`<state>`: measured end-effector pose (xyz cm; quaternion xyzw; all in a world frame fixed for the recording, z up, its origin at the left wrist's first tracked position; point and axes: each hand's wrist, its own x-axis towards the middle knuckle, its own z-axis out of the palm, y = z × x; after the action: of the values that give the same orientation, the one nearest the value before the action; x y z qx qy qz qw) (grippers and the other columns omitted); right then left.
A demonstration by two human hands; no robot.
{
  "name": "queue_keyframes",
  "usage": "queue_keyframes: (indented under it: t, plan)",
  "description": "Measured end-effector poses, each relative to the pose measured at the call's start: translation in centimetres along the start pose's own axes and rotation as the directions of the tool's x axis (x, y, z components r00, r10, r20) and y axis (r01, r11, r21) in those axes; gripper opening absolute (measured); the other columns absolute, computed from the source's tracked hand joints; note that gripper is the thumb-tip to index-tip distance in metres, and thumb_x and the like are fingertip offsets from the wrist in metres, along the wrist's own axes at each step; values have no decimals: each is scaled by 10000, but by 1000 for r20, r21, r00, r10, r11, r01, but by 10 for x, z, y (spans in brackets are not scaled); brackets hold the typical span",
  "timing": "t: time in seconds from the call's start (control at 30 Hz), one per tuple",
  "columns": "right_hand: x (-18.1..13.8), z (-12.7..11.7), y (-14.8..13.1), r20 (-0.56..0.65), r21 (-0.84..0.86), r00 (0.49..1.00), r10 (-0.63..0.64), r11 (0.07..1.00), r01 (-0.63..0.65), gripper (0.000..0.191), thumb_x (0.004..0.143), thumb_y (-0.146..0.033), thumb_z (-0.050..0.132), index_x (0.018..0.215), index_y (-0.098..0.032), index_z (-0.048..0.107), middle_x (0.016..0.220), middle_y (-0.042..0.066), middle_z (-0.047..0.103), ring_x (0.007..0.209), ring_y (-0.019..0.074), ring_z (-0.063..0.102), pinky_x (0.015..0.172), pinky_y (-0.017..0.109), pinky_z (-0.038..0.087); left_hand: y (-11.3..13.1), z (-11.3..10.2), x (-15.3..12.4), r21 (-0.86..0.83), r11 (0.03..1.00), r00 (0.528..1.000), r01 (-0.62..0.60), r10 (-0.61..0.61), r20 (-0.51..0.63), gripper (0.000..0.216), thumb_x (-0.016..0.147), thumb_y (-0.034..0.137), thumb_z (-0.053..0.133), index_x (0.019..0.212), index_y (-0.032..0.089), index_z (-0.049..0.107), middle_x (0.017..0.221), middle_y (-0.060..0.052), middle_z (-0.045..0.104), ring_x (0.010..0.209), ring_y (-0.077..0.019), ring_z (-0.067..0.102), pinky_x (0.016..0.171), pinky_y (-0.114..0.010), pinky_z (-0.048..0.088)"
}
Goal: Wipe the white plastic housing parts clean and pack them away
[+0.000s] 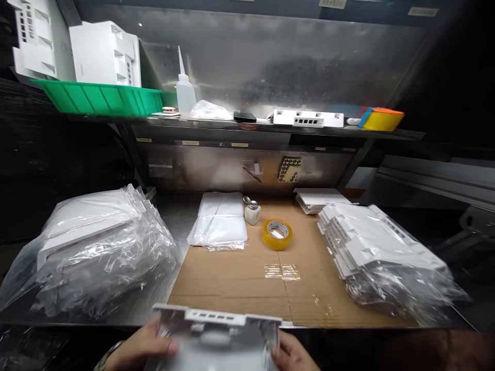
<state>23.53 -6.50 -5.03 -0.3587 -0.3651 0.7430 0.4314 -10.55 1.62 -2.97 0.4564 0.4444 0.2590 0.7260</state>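
White slotted panel, side edges clamped by left fingers, right fingers; cardboard spreads beyond.

Head-worn view faces forward and down; both hands near, shelf farther.

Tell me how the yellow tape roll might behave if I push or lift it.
The yellow tape roll lies flat on the cardboard, so a push would probably slide it. Its round shape suggests it could roll if stood on edge. It looks thick and tightly wound, so it should likely stay stiff when lifted.
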Motion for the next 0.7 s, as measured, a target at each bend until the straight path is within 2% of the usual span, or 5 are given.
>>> queue_keyframes:
  t: [0.07,0.1,0.27,0.47,0.7]
  plan:
    - [-4,-19,-1,-229,124,972,-55,989,85,581,773,-624,812,1097,-144,772,1039,156,788,1152,358,702,1077,505,481,30,12,44,217,953,976,-211,195,94,769,732,744,713,1298,226,674,1179,-131,767,1111,-385,708,964,-515,572]
    - [-8,-29,-2,-350,193,936,-45,974,119,550,757,-594,839,1058,-138,774,1013,156,793,1137,361,710,1057,512,502,44,16,66,455,834,946,-311,315,70,699,877,733,529,1343,221,627,1192,-143,758,1061,-349,730,887,-491,606]
    - [-32,-75,-13,-731,360,680,46,874,328,579,583,-474,973,1023,-161,764,1061,129,799,1145,368,711,1023,508,561,77,6,155,804,471,809,-364,588,22,236,896,391,612,1055,247,710,1164,-140,718,1220,-370,567,1126,-602,387]
    - [-50,-94,-25,-810,355,585,43,830,431,661,712,-528,882,1253,-198,695,1247,122,750,1240,370,663,1061,533,555,84,-13,190,935,196,774,-296,623,114,202,923,332,548,1000,204,683,986,-108,702,1024,-312,619,972,-498,457]
    - [-45,-92,-27,-815,306,576,-72,790,531,698,868,-470,784,1476,-230,539,1345,85,706,1270,308,652,1089,477,548,115,-30,187,943,252,825,-217,564,40,204,928,435,511,953,283,646,970,-55,774,892,-308,691,746,-361,415]
